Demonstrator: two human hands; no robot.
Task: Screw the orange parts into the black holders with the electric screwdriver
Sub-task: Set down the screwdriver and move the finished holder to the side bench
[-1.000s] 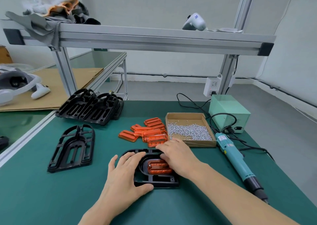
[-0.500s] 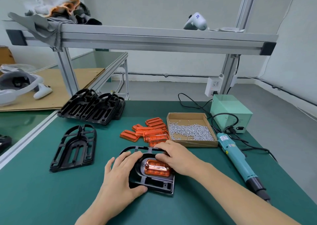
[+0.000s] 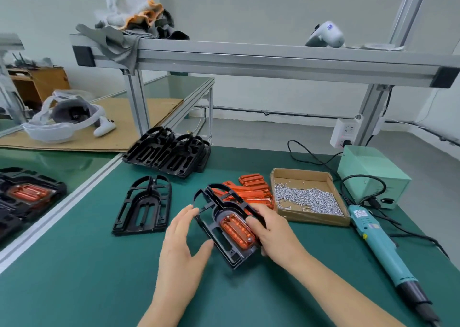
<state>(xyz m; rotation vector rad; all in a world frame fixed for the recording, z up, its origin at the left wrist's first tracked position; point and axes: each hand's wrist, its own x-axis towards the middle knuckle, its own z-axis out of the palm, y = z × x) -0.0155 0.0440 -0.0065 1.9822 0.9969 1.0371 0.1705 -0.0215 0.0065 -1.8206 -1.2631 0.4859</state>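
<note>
- The right hand (image 3: 272,232) is now lifting and tilting the black holder (image 3: 224,229) off the green mat (image 3: 74,277), fingers curled around its edge, orange part (image 3: 237,230) seated inside.
- The left hand (image 3: 183,249), fingers spread, is touching the holder's side.
- Probably repositioning for screwing; the electric screwdriver (image 3: 380,247) is lying untouched.

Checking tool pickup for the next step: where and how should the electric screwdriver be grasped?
A judgement: grip the electric screwdriver round its teal barrel, about mid-length, coming from above with the right hand, which is nearer. It lies flat on the mat, its black tip end towards the person and the cord leaving its far end, so a mid-barrel wrap avoids both.
</note>
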